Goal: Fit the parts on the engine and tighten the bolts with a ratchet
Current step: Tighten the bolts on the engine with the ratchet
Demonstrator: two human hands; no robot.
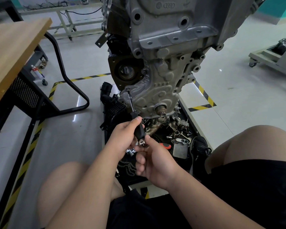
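If ratchet, handle inside left grip

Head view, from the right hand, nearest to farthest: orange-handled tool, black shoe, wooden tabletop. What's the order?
1. orange-handled tool, just beyond the right hand, among the loose parts.
2. black shoe, further right.
3. wooden tabletop, far left.

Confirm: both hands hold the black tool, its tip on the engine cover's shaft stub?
No. The head view shows the tool tip on a bolt at the left edge of the cover, not the stub. The left hand and right hand hold it.
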